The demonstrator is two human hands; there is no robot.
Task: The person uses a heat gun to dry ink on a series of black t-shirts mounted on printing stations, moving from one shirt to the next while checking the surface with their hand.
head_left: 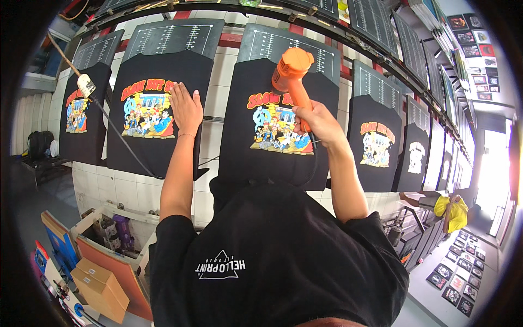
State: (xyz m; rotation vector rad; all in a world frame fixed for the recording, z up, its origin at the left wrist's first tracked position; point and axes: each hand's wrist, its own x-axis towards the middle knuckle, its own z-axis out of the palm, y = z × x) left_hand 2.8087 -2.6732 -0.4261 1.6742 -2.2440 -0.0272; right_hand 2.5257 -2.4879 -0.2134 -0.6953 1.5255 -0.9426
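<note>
My right hand (322, 124) is wrapped round the handle of an orange heat gun (297, 68). Its wide barrel hangs over the upper part of the print on a black T-shirt (234, 125), which is spread on a dark board marked with white rulers. To the left, my left hand (187, 109) lies with its fingers stretched out on a second black T-shirt (190, 65), touching the right end of its red lettering. Both shirts carry the same colourful cartoon print. From the heat gun's handle a dark cord runs down across the shirt.
More printed black T-shirts lie on boards at the far left (98, 76) and to the right (376, 109). A power socket (86, 84) hangs from a cable at the left. Below stands a cardboard box (98, 286). A person in a yellow shirt (455, 212) is at the right.
</note>
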